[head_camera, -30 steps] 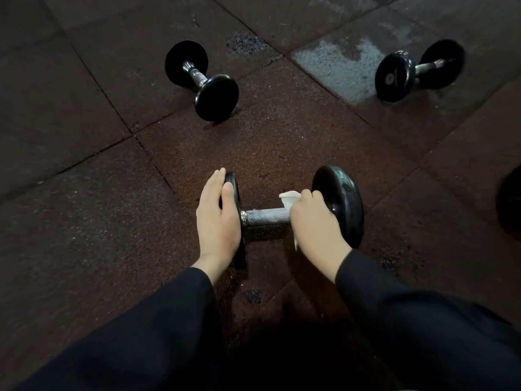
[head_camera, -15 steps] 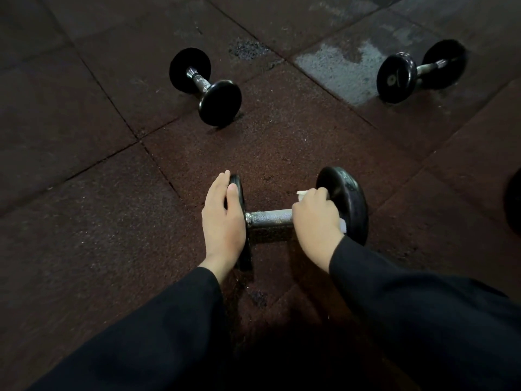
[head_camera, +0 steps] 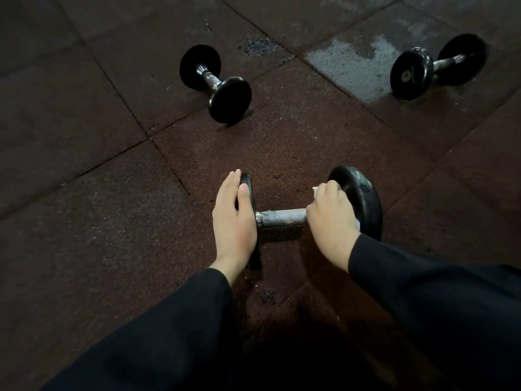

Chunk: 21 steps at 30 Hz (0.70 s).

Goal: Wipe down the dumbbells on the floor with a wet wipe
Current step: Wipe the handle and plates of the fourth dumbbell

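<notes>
Your right hand curls its fingers around a white wet wipe, pressing it where the metal handle meets the right-hand weight plate of the nearest dumbbell; only small bits of the wipe show past your knuckles and wrist. Your left hand lies flat, fingers straight and together, against the outer face of the dumbbell's left plate. The dumbbell rests on dark rubber floor tiles directly before you. Black sleeves cover both arms. Two more dumbbells lie farther away: one ahead to the left, another far right beside a pale grey patch.
</notes>
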Tool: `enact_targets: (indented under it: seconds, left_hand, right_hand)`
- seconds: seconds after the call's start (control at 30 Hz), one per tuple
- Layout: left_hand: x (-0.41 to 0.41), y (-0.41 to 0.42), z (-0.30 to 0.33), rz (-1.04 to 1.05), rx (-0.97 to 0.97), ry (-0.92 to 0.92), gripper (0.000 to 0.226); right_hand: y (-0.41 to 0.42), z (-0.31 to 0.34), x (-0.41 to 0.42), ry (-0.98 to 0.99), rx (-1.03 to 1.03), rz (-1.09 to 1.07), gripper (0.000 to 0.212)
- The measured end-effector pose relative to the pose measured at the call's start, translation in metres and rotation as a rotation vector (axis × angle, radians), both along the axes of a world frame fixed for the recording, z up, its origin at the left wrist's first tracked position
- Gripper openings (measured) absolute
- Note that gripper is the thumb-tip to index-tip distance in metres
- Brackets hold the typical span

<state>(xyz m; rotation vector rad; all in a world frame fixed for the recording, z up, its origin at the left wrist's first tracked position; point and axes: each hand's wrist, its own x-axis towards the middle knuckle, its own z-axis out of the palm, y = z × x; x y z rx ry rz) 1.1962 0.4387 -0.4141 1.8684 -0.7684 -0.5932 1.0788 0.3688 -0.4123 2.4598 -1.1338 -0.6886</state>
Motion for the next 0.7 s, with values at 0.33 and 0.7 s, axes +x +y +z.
enact_targets:
  seconds: [0.33,0.7]
  left_hand:
    - [0.001,-0.002,-0.003,0.008,0.006,0.000,0.037]
    - [0.001,-0.001,-0.002,0.014,0.002,0.014,0.036]
  right_hand:
    - [0.004,0.009,0.011,-0.326,0.213,-0.162,0.031]
    - [0.010,0.003,0.019,-0.566,0.357,-0.026,0.024]
